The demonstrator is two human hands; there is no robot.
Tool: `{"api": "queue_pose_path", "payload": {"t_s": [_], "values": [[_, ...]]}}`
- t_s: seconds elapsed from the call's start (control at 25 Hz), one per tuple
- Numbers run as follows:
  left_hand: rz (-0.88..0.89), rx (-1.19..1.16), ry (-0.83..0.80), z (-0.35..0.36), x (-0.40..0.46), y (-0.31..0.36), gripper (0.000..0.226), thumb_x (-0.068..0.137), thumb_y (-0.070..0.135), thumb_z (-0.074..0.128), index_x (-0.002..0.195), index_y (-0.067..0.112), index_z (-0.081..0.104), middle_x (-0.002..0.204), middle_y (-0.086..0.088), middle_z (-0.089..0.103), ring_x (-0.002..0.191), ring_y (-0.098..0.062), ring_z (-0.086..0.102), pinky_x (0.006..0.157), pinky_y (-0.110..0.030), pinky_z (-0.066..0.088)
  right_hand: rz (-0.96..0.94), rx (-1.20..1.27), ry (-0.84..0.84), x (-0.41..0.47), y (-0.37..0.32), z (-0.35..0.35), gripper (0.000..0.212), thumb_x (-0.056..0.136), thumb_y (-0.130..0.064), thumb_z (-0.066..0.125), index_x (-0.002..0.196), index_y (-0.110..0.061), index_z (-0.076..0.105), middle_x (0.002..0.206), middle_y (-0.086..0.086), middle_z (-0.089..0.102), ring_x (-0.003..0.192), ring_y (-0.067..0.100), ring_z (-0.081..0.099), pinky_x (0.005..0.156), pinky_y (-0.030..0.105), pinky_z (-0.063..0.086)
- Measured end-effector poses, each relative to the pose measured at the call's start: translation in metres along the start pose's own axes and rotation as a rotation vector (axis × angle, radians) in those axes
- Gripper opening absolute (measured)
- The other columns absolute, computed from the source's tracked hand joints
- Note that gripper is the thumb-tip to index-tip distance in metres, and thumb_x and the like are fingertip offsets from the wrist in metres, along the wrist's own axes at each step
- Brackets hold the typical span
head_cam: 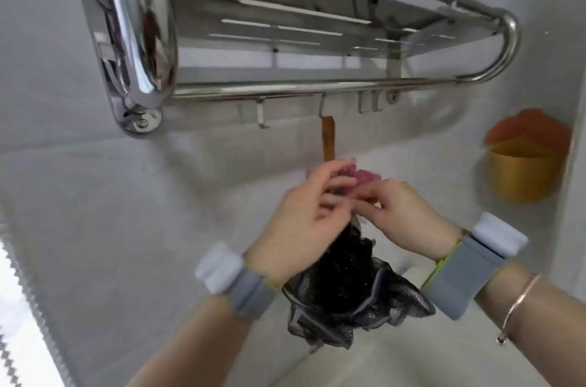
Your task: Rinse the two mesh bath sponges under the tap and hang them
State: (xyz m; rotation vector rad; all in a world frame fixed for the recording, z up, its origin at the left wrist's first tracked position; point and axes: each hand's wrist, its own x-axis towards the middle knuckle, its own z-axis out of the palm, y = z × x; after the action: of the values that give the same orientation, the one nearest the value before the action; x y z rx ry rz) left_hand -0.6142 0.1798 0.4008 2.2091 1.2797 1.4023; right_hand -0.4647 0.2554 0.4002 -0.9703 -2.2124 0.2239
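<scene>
Pink sponge (364,179) hung on hook (322,107). Black sponge (352,285) unhung; left hand (298,222) and right hand (402,215) fingers pinch its cord.

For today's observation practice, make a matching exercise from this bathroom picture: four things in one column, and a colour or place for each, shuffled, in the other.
Things:
1. black mesh bath sponge
2. pink mesh bath sponge
3. round plastic cup on the wall
4. chrome towel rack

Descriptions:
A. orange, at the right
B. hanging below both hands
C. above the hands, with hooks
D. behind the fingertips, under a brown strap

Pairs: 1-B, 2-D, 3-A, 4-C
</scene>
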Motion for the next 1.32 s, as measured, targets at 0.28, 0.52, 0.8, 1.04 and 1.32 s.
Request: {"api": "queue_pose_path", "payload": {"t_s": [0.28,0.52,0.8,1.04,1.32], "values": [[-0.32,0.146,0.051,-0.03,0.027,-0.028,0.015,0.082,0.037,0.072,0.092,0.031,0.064,0.067,0.005,0.073,0.044,-0.017,0.062,0.059,-0.03,0.053,0.084,0.512,0.11,0.036,-0.017,0.009,0.015,0.09,-0.011,0.061,0.094,-0.011,0.075,0.069,0.009,0.07,0.05,0.008,0.057,0.053,0.02,0.047],[-0.336,-0.024,0.011,-0.054,0.036,-0.033,0.015,0.088,0.018,0.067,0.073,0.016,0.066,0.07,-0.004,0.072,0.057,-0.008,0.056,0.063,-0.022,0.046,0.119,0.829,-0.041,0.069,-0.046,0.008,0.02,0.095,-0.007,0.051,0.106,-0.002,0.067,0.058,-0.004,0.052,0.042,-0.002,0.048,0.046,0.008,0.042],[-0.263,0.017,0.303,-0.089,0.04,-0.039,0.015,0.087,0.016,0.067,0.072,0.017,0.065,0.061,-0.002,0.06,0.05,-0.007,0.054,0.054,-0.013,0.04,0.174,1.032,0.014,0.085,-0.056,0.007,0.026,0.092,-0.003,0.054,0.114,0.008,0.061,0.069,0.004,0.06,0.05,0.002,0.057,0.054,0.009,0.051],[-0.239,0.129,0.34,-0.096,0.043,-0.031,0.015,0.096,0.016,0.052,0.082,0.015,0.057,0.065,-0.002,0.07,0.038,-0.01,0.051,0.046,-0.016,0.041,0.18,1.24,-0.095,0.09,-0.069,0.002,0.025,0.092,-0.002,0.047,0.102,-0.018,0.065,0.076,-0.006,0.058,0.067,0.009,0.066,0.07,0.018,0.054],[-0.31,0.435,0.308,-0.106,0.059,-0.034,0.019,0.1,0.02,0.04,0.096,0.009,0.055,0.067,-0.001,0.061,0.072,-0.02,0.059,0.061,-0.022,0.038,0.223,1.185,0.022,0.125,-0.087,0.02,0.017,0.086,-0.001,0.061,0.088,-0.018,0.066,0.082,0.0,0.066,0.063,0.011,0.064,0.053,0.015,0.052]]}}
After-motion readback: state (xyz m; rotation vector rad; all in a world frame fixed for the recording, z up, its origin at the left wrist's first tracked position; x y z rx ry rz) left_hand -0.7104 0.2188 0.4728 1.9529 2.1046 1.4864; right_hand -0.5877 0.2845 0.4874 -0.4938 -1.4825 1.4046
